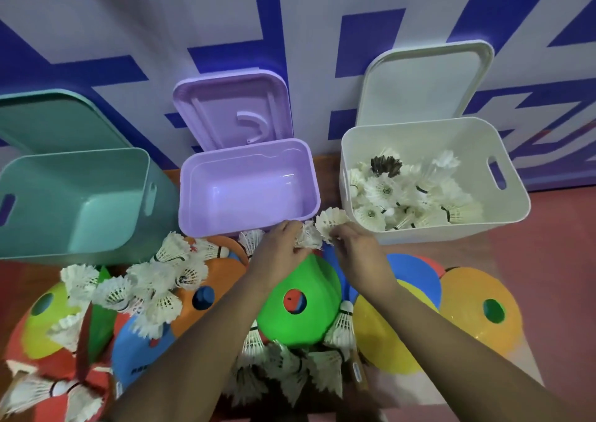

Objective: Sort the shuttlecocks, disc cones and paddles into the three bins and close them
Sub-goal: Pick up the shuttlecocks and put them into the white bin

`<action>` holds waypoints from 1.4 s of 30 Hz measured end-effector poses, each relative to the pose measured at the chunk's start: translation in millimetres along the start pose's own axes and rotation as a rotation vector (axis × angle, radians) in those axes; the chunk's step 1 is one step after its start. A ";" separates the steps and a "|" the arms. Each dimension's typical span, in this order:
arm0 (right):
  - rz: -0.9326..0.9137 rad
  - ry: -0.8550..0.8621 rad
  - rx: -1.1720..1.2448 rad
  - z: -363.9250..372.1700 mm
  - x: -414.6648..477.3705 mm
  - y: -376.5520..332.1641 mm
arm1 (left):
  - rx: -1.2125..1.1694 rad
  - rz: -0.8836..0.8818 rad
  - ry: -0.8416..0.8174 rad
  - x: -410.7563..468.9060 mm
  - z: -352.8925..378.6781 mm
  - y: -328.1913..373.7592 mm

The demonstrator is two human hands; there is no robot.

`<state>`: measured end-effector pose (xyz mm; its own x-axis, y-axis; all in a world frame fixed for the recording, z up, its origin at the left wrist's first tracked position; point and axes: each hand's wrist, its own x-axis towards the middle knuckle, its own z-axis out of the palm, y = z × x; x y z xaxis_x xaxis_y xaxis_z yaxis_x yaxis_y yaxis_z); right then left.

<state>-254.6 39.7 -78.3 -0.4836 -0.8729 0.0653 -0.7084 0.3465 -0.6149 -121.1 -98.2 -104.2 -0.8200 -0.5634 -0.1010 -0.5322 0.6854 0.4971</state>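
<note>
Currently, both hands are working just short of the purple bin's near rim. The left hand [283,249] is curling its fingers round a first shuttlecock [309,240]. The right hand [356,250] is pinching a second shuttlecock [331,223] between thumb and fingertips, with its feathers fanning upward. Whether the two shuttlecocks are touching cannot be told.

Containers:
- Beyond the fingers and to their right, the white bin [516,205] is standing open, with its white lid [425,86] leaning upright against the wall behind it. It is holding a heap of white shuttlecocks [387,192], and one dark-feathered shuttlecock [385,165] is lying at the heap's far side.
- Directly beyond the fingers, the purple bin [242,192] is standing open and showing its bare floor. Its purple lid [232,108] is tilting up at the rear.
- Well to the left of the fingers, the teal bin [74,195] is sitting open, also showing a bare floor, with the teal lid [48,121] leaning behind it.

On the near side of the fingers, a green cone [300,302] is lying between the two wrists. To their right, a blue cone [412,270], a yellow cone [380,334] and an orange cone [483,308] are overlapping on the floor. Left of the fingers, loose shuttlecocks [161,279] are lying scattered over more cones, outside every bin.
</note>
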 end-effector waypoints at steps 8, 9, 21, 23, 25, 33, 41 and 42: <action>-0.001 0.201 0.076 -87.9 18.1 -5.5 | -0.491 -0.094 0.158 15.5 -57.0 58.9; 0.009 0.217 0.056 -96.6 22.7 -1.2 | -0.495 -0.097 0.169 23.6 -59.2 69.8; 0.165 0.158 -0.111 -142.3 29.1 58.9 | -0.368 -0.127 -0.007 80.8 -20.9 143.1; 0.155 0.166 -0.059 -140.3 11.0 54.2 | -0.363 -0.085 0.044 63.3 -24.4 133.6; 0.121 0.123 -0.005 -130.7 -12.4 47.7 | -0.369 -0.081 0.091 39.1 -25.3 121.6; 0.180 -0.207 0.041 -59.6 -64.6 41.0 | -0.224 -0.243 0.057 -52.6 3.1 49.7; 0.123 -0.364 -0.033 -9.3 -34.2 6.5 | 0.082 -0.478 0.178 -75.8 1.5 -24.8; 0.121 -0.380 -0.045 -3.7 -28.5 2.0 | 0.077 -0.500 0.193 -73.2 -0.5 -29.3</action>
<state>-244.2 66.5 -78.5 -0.3461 -0.8869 -0.3061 -0.6842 0.4618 -0.5644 -45.4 -77.3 -110.9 -0.4132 -0.8990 -0.1452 -0.8674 0.3400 0.3633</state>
